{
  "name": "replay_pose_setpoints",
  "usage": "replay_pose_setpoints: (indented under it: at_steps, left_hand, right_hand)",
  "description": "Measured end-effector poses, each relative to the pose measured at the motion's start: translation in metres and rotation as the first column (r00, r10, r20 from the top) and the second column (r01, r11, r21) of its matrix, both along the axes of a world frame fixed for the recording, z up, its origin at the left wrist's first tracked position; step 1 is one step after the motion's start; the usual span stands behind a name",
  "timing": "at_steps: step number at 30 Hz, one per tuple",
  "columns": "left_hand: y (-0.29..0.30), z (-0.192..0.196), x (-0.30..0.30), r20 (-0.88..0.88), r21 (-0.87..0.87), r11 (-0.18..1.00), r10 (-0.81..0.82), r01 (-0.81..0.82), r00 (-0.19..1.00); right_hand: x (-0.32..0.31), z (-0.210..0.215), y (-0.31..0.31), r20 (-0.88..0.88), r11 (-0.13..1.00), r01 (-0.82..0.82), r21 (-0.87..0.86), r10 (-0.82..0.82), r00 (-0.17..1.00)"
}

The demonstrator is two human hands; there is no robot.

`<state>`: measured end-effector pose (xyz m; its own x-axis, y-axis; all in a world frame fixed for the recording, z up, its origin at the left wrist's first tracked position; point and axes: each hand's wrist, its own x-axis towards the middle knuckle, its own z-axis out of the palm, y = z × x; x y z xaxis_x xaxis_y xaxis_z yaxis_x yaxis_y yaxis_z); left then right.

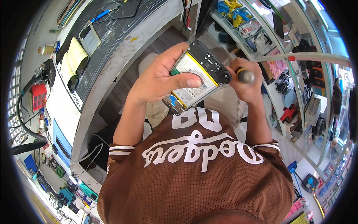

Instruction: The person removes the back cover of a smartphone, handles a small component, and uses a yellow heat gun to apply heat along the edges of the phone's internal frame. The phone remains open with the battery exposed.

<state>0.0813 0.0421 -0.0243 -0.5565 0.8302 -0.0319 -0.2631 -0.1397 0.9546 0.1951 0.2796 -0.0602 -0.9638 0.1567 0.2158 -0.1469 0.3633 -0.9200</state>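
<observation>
In my left hand (160, 76) is a smartphone (207, 65) with its back cover off, fingers behind it and the thumb across its battery (192, 91). The battery is pale with yellow edges. A black screw-dotted cover lies at the phone's upper end, and bare circuitry shows at the lower end. My right hand (248, 87) is closed round a screwdriver (246, 75), seen by its rounded grey handle end with a yellow ring. The right fingertips are beside the phone's upper right edge. The screwdriver's tip is hidden behind my hand.
To the left stands a workbench with a black mat (112, 37), a folded yellow cloth or paper (74, 59), a blue pen (100, 15), a red box (38, 97) and cables. Glass shelves (298, 58) with bins and small goods line the right side. The bench edge (123, 61) is near my left arm.
</observation>
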Motion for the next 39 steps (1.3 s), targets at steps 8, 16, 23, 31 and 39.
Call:
replay_pose_setpoints:
  at_steps: [8, 16, 23, 31, 39]
  left_hand:
    - [0.001, -0.002, -0.001, -0.018, 0.010, 1.000, -0.003, 0.003, 1.000]
    - [0.002, -0.001, 0.002, -0.021, 0.019, 1.000, -0.008, 0.009, 1.000]
    - [0.002, -0.001, 0.001, -0.039, -0.002, 1.000, -0.030, 0.030, 0.999]
    - [0.004, -0.001, 0.002, -0.042, 0.003, 1.000, -0.004, 0.005, 0.999]
    - [0.018, 0.002, 0.001, 0.097, 0.006, 0.974, 0.223, -0.225, 0.970]
  right_hand:
    - [-0.003, 0.005, 0.006, -0.045, 0.988, 0.035, 0.152, -0.029, 0.999]
    - [-0.005, 0.012, 0.013, -0.073, 0.986, 0.010, 0.169, 0.002, 0.997]
    - [-0.013, 0.012, 0.019, -0.055, 0.980, 0.005, 0.198, 0.006, 0.998]
    - [-0.016, 0.013, 0.020, -0.027, 0.980, -0.011, 0.201, 0.016, 1.000]
    - [-0.025, 0.007, -0.001, 0.269, 0.865, 0.121, -0.487, 0.017, 0.963]
